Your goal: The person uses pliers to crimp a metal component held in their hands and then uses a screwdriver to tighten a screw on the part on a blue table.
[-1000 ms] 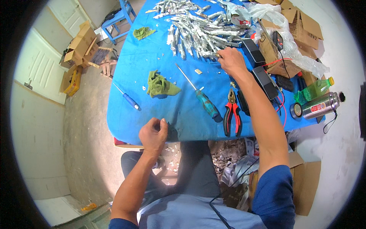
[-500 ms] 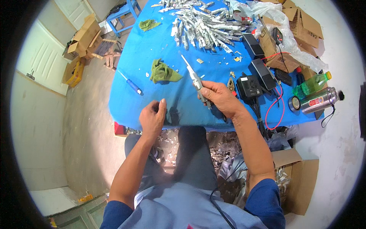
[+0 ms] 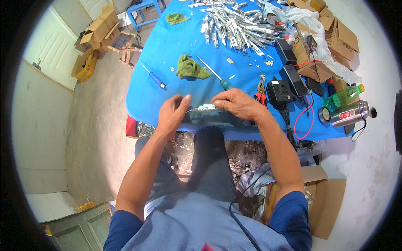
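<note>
A narrow whitish-silver strip-shaped part point(image 3: 206, 107) is held level between my hands, just above the near edge of the table. My left hand point(image 3: 171, 112) pinches its left end, thumb uppermost. My right hand point(image 3: 238, 103) has closed fingers at the other end, partly covering it; its exact kind is not clear. Just beyond the right hand, a screwdriver with a green handle point(image 3: 226, 85) lies on the blue cloth. Farther left are a crumpled green rag point(image 3: 190, 67) and a blue-handled screwdriver point(image 3: 157, 80). Red-handled pliers point(image 3: 261, 97) rest right of my right hand.
A heap of similar silver strips point(image 3: 238, 29) covers the far table. At right are a black power unit point(image 3: 279, 90) with cables, a green bottle point(image 3: 343, 96) and a steel flask point(image 3: 349, 114). An open cardboard box point(image 3: 331, 205) stands below right.
The screwdriver shaft that stuck out by my right hand now lies on the table with its handle showing. My right hand has lowered the strip, and both hands now meet on it.
</note>
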{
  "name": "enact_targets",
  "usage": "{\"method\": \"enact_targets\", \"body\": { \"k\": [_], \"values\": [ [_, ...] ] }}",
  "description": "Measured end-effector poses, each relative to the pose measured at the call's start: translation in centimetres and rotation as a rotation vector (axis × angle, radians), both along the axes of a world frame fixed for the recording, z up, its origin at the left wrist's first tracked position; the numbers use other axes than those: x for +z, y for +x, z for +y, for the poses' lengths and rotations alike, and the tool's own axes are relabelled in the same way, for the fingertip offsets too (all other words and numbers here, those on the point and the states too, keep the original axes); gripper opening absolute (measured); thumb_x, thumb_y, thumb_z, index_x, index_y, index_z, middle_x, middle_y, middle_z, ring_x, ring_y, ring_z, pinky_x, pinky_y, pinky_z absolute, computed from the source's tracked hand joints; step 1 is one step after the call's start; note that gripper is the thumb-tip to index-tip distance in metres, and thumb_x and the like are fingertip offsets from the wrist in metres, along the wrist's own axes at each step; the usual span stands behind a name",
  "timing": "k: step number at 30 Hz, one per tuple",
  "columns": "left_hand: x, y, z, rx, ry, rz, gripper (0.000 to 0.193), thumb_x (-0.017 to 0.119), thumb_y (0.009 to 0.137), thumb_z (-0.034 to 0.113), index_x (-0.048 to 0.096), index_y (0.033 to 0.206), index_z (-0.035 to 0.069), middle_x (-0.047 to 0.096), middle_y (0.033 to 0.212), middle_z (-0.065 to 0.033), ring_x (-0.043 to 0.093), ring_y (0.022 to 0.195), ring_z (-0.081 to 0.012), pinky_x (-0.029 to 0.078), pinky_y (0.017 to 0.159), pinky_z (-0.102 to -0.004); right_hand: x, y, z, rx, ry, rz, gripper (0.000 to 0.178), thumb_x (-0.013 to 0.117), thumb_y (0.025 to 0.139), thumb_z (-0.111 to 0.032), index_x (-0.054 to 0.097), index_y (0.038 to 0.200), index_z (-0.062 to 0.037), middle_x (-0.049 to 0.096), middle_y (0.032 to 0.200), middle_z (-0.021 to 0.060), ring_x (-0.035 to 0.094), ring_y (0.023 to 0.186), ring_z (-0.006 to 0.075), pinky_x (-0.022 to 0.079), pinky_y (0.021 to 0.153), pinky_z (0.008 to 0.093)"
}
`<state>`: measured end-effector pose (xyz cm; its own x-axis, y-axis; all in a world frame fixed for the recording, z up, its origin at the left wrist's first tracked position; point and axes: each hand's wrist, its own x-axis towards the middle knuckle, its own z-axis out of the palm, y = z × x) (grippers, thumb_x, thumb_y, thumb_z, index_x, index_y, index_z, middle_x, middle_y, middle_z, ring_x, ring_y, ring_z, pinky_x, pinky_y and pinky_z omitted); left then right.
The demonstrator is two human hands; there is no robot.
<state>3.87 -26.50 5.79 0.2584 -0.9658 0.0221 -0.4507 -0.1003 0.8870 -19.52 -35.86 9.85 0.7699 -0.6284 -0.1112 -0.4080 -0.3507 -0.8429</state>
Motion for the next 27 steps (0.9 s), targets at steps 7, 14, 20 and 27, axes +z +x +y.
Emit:
{"method": "enact_targets", "body": {
  "k": [7,14,20,27],
  "values": [
    [-0.1,-1.6,0.3,-0.032,0.031,-0.331,0.051,0.064,0.088,0.052,0.069,0.082,0.001,0.066,0.07,-0.0178,0.066,0.069,-0.0357,0.049,0.065,-0.0443,-1.2,2.2,-1.7,0.003,0.026,-0.029,0.026,0.064,0.092,-0.023,0.071,0.102,-0.0005,0.07,0.083,0.0097,0.064,0.078,0.0182,0.05,0.074,0.0338],
    [-0.6,-1.8,0.7,0.001,-0.048,-0.38,0.039,0.064,0.091,0.039,0.067,0.08,0.002,0.065,0.072,-0.0164,0.064,0.069,-0.0368,0.048,0.063,-0.0455,-2.2,3.4,-2.2,-0.318,-0.46,-0.194,0.022,0.07,0.086,-0.021,0.072,0.097,-0.0021,0.072,0.091,0.0109,0.065,0.087,0.0256,0.051,0.08,0.0366],
    [-1.9,-2.4,1.0,0.033,-0.202,-0.487,0.035,0.068,0.092,0.035,0.066,0.081,0.003,0.063,0.073,-0.0153,0.062,0.068,-0.0343,0.047,0.062,-0.0429,-2.2,0.4,-1.5,-0.484,-0.783,0.217,0.034,0.073,0.083,-0.024,0.067,0.108,-0.002,0.067,0.102,0.021,0.06,0.093,0.041,0.048,0.084,0.0492],
    [-1.8,-2.7,1.1,-0.008,-0.282,-0.547,0.027,0.073,0.087,0.029,0.064,0.079,0.005,0.061,0.074,-0.0121,0.061,0.07,-0.0335,0.046,0.062,-0.0441,-3.4,-1.0,-1.6,-0.586,-0.667,0.305,0.039,0.065,0.085,-0.026,0.064,0.114,-0.0003,0.066,0.103,0.0241,0.06,0.097,0.043,0.048,0.083,0.0503]
  ]
}}
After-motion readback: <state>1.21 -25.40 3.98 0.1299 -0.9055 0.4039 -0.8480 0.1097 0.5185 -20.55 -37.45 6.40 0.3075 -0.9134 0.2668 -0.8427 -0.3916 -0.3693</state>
